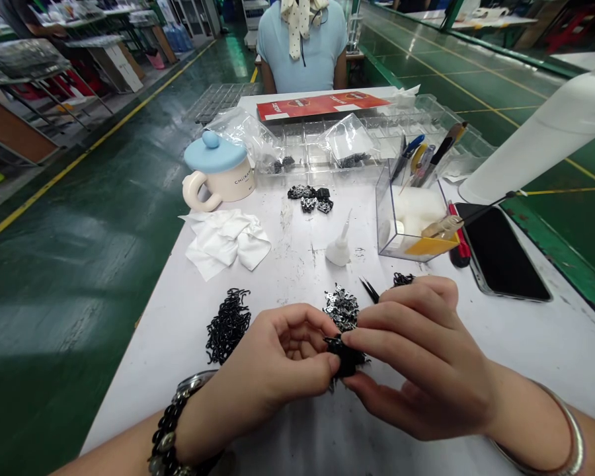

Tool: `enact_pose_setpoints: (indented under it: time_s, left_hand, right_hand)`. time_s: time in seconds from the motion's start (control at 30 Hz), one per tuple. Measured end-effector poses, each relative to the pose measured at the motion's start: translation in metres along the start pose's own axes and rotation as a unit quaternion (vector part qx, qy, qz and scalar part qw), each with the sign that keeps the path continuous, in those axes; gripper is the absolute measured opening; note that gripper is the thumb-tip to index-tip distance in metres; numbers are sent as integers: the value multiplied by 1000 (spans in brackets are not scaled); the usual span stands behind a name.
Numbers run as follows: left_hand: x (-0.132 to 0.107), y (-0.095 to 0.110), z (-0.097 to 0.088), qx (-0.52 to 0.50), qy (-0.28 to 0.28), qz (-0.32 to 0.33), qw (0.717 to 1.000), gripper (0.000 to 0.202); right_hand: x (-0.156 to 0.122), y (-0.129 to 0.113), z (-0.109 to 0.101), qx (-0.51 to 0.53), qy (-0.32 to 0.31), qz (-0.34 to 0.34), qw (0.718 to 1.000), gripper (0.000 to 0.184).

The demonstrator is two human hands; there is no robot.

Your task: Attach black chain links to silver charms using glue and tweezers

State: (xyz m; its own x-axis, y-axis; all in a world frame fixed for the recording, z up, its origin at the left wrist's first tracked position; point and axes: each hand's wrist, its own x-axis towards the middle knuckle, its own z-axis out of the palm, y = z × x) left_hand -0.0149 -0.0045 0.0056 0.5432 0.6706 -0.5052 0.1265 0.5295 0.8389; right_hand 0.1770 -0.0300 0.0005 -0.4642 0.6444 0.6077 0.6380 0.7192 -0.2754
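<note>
Between both hands, above the near part of the white table (287, 277), is a small black block-like part (346, 360). My left hand (290, 354) pinches its left side between thumb and forefinger. On the other side my right hand (416, 357) grips it with thumb and fingertips, which hide some of it. Just behind the hands lies a heap of small silvery and black metal pieces (341, 305). A pile of black hooked pieces (228, 327) is left of my left hand. Black tweezers (369, 289) and a smaller black pile (403, 279) lie behind my right hand.
A white dropper bottle (339, 250), several black assembled parts (310, 198) and crumpled tissue (228, 241) stand or lie farther back. A lidded mug (223, 172) is at left; a clear pen box (401, 244), phone (506, 251) and white tube (540, 132) are at right. A person (302, 46) sits opposite.
</note>
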Motion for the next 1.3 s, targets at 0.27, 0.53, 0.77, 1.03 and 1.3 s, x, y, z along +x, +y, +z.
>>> enact_pose_setpoints:
  time_s: [0.27,0.53,0.77,1.03,1.3]
  left_hand:
    - [0,-2,-1,11,3,16,1000,17]
    - [0,0,1,-16,-3,6,1000,16]
    - [4,-2,0,-61,-15,-9,998,19]
    - [6,-3,-4,-105,-62,-11,992,27]
    - [7,-1,-2,-91,-91,-22,991,33]
  right_hand:
    - [1,0,0,-21,21,-18,999,16]
    - [-1,0,-1,-14,21,-10,1000,17]
    - [0,2,-2,-5,14,-5,1000,19]
    - [1,4,-7,77,-14,52,996,22]
    - [4,5,-8,265,-113,235,928,11]
